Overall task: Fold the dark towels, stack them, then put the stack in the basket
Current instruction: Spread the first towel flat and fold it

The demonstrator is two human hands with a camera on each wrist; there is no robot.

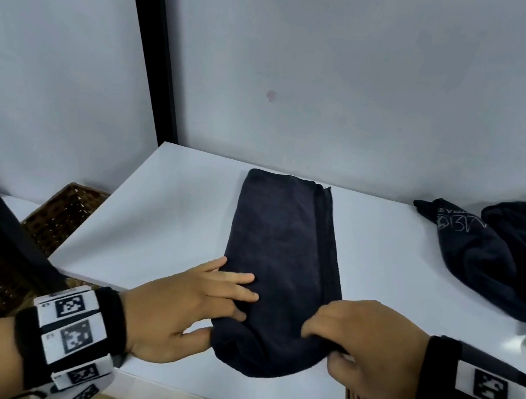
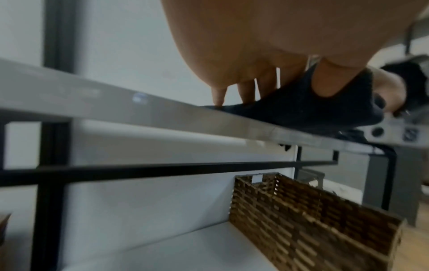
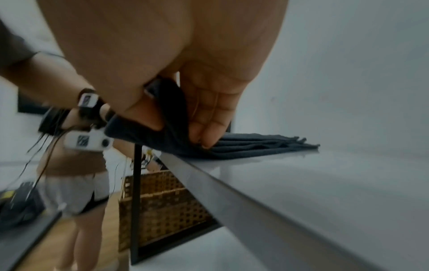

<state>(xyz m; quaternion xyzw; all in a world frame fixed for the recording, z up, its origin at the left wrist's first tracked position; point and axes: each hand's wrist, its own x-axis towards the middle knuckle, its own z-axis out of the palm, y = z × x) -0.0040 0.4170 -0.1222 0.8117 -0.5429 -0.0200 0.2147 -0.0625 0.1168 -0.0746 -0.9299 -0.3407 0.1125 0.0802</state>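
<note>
A dark folded towel (image 1: 282,259) lies as a long strip on the white table (image 1: 160,216); its long axis runs straight away from both grips toward the wall. The left hand (image 1: 189,309) holds the near left corner, fingers laid on top and thumb tucked beneath; the right hand (image 1: 366,344) pinches the near right corner, thumb under and fingers curled over the layered edge. The near end is raised off the table edge between them; both hands sit equally close. Judging from this, the next fold carries the near end forward, away from the grips. A crumpled dark towel (image 1: 518,258) waits well off beyond the right grip; a wicker basket (image 1: 48,232) sits below, beyond the left grip.
</note>
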